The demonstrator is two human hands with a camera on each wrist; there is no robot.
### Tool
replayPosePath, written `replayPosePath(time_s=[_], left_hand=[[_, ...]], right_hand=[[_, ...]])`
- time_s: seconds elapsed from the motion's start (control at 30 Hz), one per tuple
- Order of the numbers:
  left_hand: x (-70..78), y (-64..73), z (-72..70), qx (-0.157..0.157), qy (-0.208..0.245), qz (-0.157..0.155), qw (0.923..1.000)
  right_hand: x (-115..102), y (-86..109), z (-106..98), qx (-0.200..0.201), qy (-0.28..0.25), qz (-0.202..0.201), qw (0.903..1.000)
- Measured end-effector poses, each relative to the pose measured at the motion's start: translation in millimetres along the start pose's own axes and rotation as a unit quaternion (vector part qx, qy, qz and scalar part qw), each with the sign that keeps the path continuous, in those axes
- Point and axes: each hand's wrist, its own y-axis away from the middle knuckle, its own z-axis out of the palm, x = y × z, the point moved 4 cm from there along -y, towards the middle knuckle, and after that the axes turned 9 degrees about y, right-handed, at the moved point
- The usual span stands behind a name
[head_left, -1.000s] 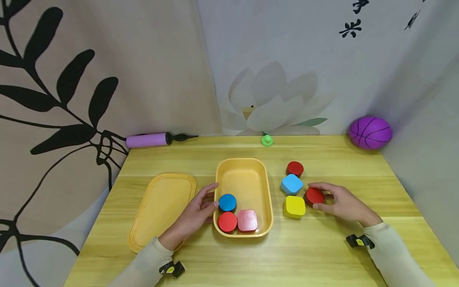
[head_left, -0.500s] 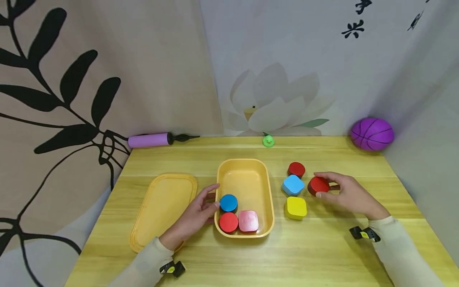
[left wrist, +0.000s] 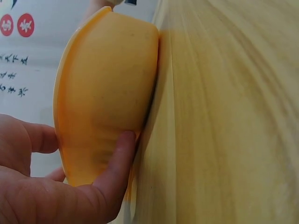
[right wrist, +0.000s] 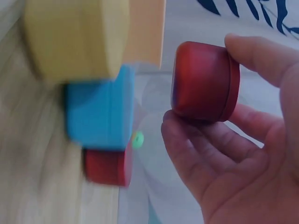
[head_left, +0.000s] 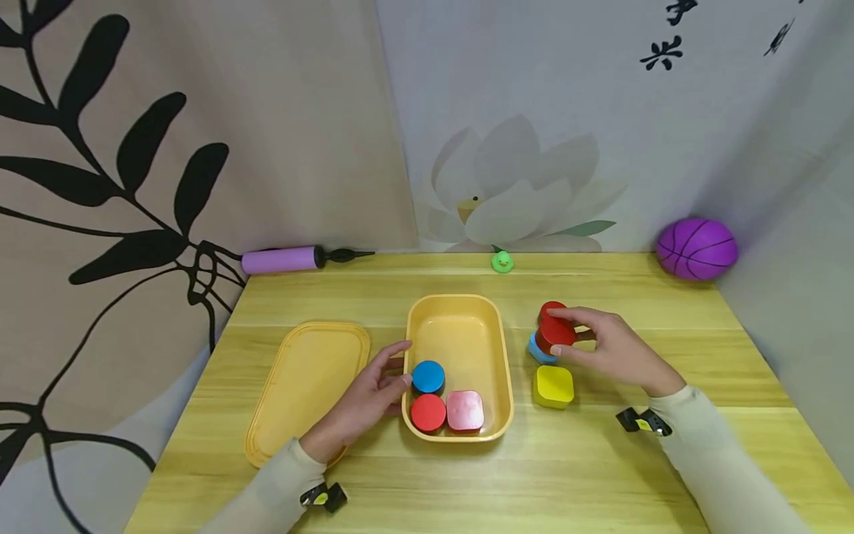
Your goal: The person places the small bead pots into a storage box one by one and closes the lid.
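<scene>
A small round red tin (head_left: pixel 556 335) with a lid is pinched between the thumb and fingers of my right hand (head_left: pixel 622 354). It is raised off the table and overlaps a blue rounded-square tin (head_left: pixel 537 351) and another red round tin (head_left: pixel 551 305) in the head view. A yellow square tin (head_left: pixel 553 386) stands nearer. My left hand (head_left: pixel 363 404) rests against the left side of a yellow-orange open box (head_left: pixel 460 334); in the left wrist view its fingertips touch the wall (left wrist: pixel 112 84) and rim. Inside the box sit a blue round tin (head_left: pixel 428 376), a red one (head_left: pixel 428 412) and a pink square one (head_left: pixel 465 411).
A matching lid (head_left: pixel 313 378) lies left of the box, partly under my left forearm. Along the table's back edge are a purple hand pump (head_left: pixel 280 259), a small green duck toy (head_left: pixel 502 261) and a purple ball (head_left: pixel 697 248). A curtain hangs behind.
My right hand has drawn the red tin away from the yellow tin, then lifted it and carried it left over the blue one. My left hand stays at the box.
</scene>
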Motion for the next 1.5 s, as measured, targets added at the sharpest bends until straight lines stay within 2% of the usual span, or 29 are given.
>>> replayPosePath(time_s=[0.3,0.57,0.77,0.93,1.07,1.23,1.5], left_hand=[[1.4,-1.1,1.8,0.003,-0.003,-0.004,1.0],[4.2,-0.1,2.2,0.001,0.001,-0.003,1.0],[6.4,0.2,1.9,0.0,0.004,-0.004,1.0],[5.4,-0.8,1.9,0.0,0.005,-0.008,1.0],[4.0,-0.9,1.7,0.003,0.003,-0.01,0.9999],[2.5,-0.4,2.1,0.004,-0.004,-0.009,0.9999],[3.9,-0.4,2.3,0.005,-0.003,-0.004,1.0]], right_hand=[[-31.5,-25.8,19.3,-0.008,-0.014,-0.032,0.9994],[-56.2,-45.2,39.5,-0.022,0.004,-0.066,0.9976],[-70.8,-56.1,58.0,-0.042,0.035,-0.077,0.9955],[-83.8,-59.8,72.4,-0.069,0.06,-0.096,0.9911],[-94.2,-59.7,83.9,-0.099,0.058,-0.114,0.9868],[-101.9,-57.2,96.3,-0.126,0.088,-0.119,0.981],[-102.1,-54.1,104.8,-0.134,0.136,-0.12,0.9742]])
